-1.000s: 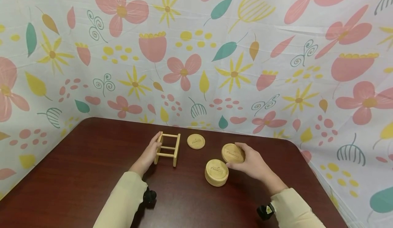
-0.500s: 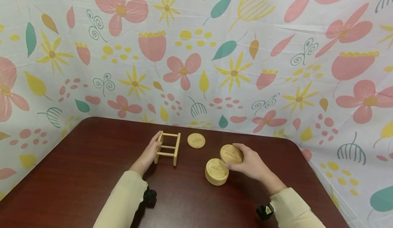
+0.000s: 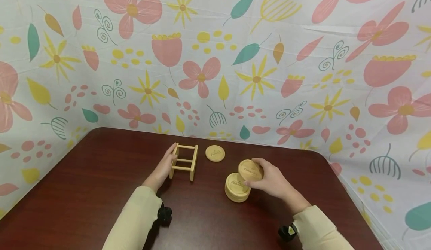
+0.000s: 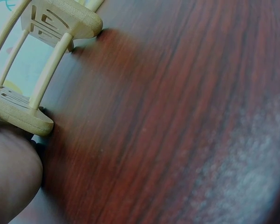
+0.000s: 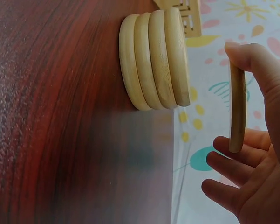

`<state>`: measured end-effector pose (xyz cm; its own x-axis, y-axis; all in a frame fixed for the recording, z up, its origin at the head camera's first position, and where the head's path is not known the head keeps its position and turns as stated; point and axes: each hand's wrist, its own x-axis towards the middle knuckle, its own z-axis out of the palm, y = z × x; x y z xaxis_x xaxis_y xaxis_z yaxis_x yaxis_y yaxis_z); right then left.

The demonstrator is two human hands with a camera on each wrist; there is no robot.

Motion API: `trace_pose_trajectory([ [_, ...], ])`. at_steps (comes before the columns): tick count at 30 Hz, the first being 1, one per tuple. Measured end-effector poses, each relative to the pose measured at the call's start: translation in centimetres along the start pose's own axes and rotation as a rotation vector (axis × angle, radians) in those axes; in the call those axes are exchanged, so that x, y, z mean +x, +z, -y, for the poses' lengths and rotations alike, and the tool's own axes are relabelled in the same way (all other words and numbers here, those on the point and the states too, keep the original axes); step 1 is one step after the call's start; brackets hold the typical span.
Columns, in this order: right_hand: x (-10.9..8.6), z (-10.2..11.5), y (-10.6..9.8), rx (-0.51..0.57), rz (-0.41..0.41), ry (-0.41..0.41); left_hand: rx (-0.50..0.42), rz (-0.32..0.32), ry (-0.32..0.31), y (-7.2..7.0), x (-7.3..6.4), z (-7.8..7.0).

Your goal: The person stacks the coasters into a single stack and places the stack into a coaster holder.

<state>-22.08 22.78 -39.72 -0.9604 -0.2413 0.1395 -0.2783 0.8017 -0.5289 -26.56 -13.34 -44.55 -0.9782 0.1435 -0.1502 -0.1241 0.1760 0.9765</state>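
My left hand (image 3: pixel 164 166) grips the left side of a small wooden coaster rack (image 3: pixel 193 164), which stands on the table. In the left wrist view the rack (image 4: pixel 22 113) shows slotted end panels joined by round rods. Between thumb and fingers, my right hand (image 3: pixel 275 179) pinches a round wooden coaster (image 3: pixel 250 170) by its edge. It hangs over the back right of a coaster stack (image 3: pixel 237 194). From the right wrist, a gap separates the held coaster (image 5: pixel 238 109) from the stack (image 5: pixel 153 60).
A single coaster (image 3: pixel 215 153) lies flat to the right of the rack, near the table's far edge. The dark red-brown table (image 3: pixel 84 190) meets a floral cloth (image 3: pixel 202 55) at the back. Black straps sit on both wrists.
My right hand has moved slightly left with its coaster, which now overlaps the stack more in the head view. The left hand and the rack stay put.
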Motion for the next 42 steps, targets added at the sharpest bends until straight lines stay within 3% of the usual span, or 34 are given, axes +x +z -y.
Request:
trace_pose_trajectory([
  [23,-0.3,0.0,1.1,0.012,0.001,-0.024,-0.069,-0.021,0.005,0.0,-0.3,-0.2],
  [42,-0.7,0.5,2.0,0.016,0.008,-0.042,-0.052,-0.009,0.007,0.0,-0.5,-0.2],
])
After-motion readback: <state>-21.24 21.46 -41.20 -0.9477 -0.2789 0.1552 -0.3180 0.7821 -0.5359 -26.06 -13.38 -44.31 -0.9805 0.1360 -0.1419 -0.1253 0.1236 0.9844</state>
